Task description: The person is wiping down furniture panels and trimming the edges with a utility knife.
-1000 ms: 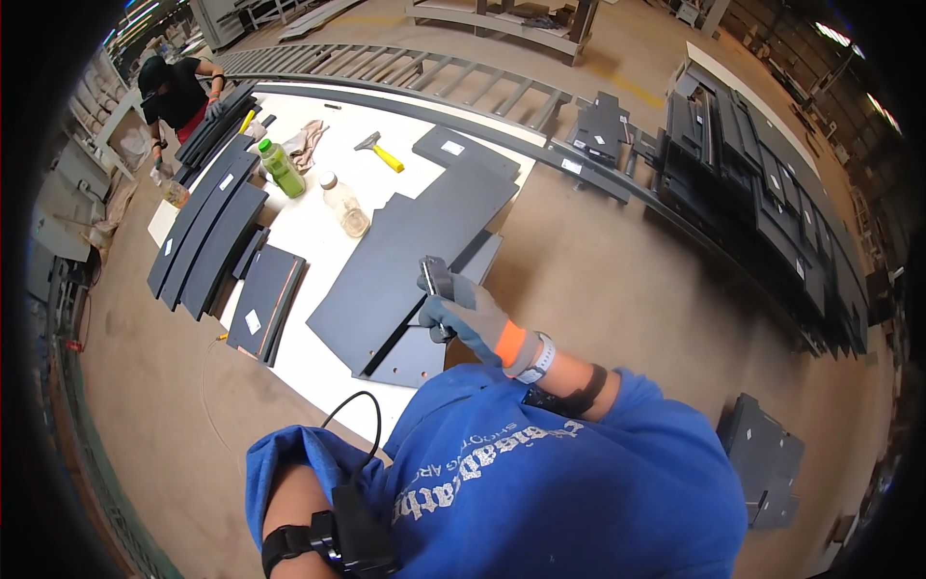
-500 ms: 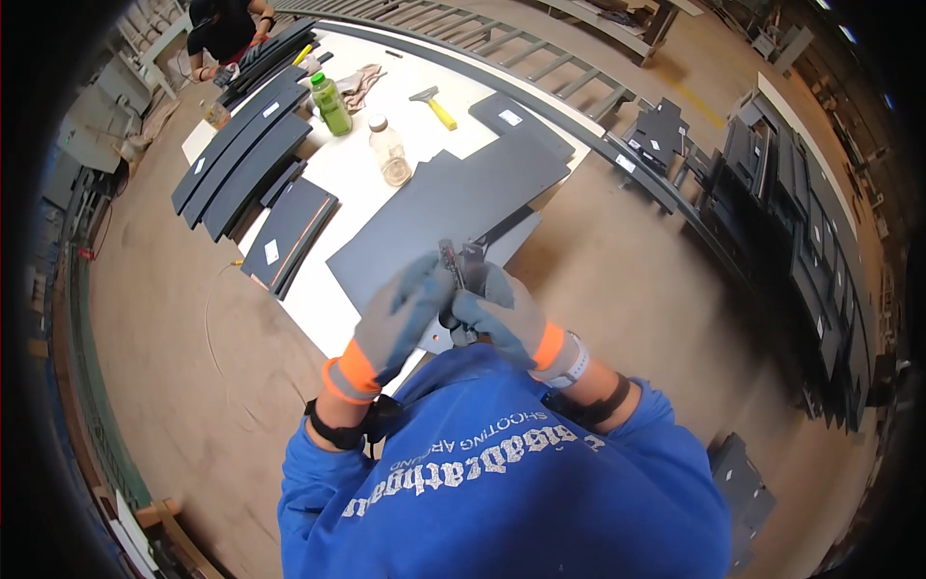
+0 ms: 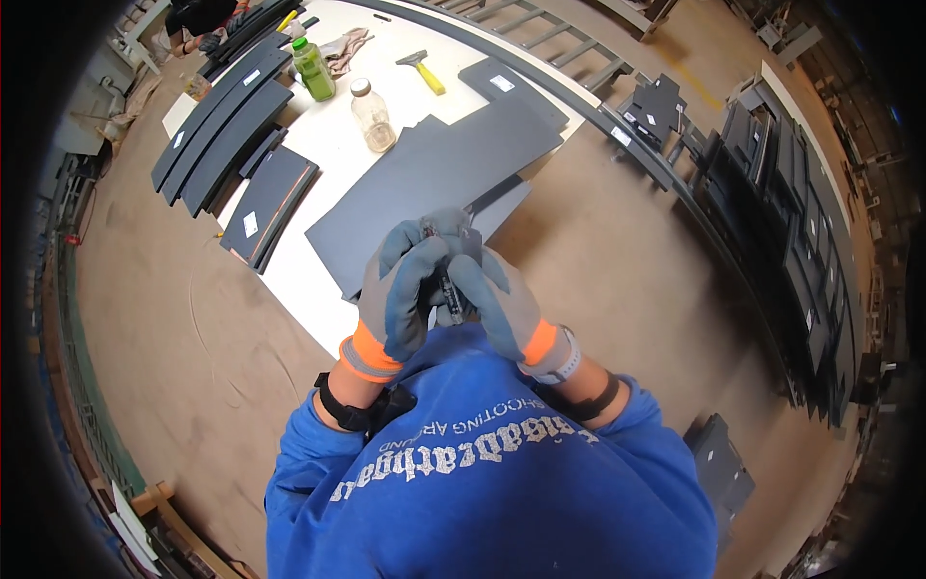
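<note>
Close in front of my chest, my left hand and my right hand are nearly together, in grey-blue gloves with orange cuffs. Both have their fingers curled around a slim dark stick-like tool, partly clear along its length; its exact kind does not show. A dark flat part rises by the right fingers, mostly hidden. Just beyond my hands, a large dark grey panel lies across the white table.
On the table stand a green bottle and a clear jar; a yellow-handled scraper lies beyond. Dark panels are stacked at left. More panels fill a rack at right. At the far left, a person works.
Both hands have drawn nearer my chest and closer together around the slim tool, which now shows lower between them. The table scene has shifted up and left as my view moved.
</note>
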Demonstrator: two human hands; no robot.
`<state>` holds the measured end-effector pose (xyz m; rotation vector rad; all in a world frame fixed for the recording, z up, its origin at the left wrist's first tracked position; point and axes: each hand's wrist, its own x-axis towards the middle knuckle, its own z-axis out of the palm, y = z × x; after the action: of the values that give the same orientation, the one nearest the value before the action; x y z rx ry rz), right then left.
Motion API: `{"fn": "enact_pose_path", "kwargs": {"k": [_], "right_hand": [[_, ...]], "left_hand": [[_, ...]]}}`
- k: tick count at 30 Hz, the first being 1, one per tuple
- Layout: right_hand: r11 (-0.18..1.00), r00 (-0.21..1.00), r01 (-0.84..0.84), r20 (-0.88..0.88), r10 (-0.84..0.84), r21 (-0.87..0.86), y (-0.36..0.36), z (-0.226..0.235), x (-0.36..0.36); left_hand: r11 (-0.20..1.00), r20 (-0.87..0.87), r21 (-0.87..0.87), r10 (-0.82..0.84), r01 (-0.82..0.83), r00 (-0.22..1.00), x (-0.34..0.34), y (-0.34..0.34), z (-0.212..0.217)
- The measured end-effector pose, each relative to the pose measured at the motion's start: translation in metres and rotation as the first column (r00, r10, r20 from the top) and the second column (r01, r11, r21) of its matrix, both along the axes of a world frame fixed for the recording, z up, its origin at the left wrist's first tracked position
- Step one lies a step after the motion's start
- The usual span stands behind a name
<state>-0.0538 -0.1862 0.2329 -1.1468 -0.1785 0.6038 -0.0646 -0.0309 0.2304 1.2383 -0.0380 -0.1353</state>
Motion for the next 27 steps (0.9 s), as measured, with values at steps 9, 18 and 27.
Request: {"fn": "enact_pose_path", "kwargs": {"k": [9, 18, 27], "right_hand": [[0.997, 0.998, 0.06, -0.006, -0.061, -0.053, -0.008, -0.016, 0.008], [0.992, 0.984, 0.09, -0.148, -0.103, -0.091, -0.046, -0.009, 0.029], [0.957, 0.986, 0.165, 0.041, -0.16, -0.239, -0.084, -0.009, 0.032]], "left_hand": [[0.789, 0.556, 0.532, -0.053, -0.306, 0.83, 0.012, -0.014, -0.023], [0.943, -0.211, -0.139, 0.271, -0.303, 0.939, 0.047, -0.058, 0.017], [0.919, 0.067, 0.311, 0.234, -0.244, 0.97, 0.059, -0.098, 0.006]]}}
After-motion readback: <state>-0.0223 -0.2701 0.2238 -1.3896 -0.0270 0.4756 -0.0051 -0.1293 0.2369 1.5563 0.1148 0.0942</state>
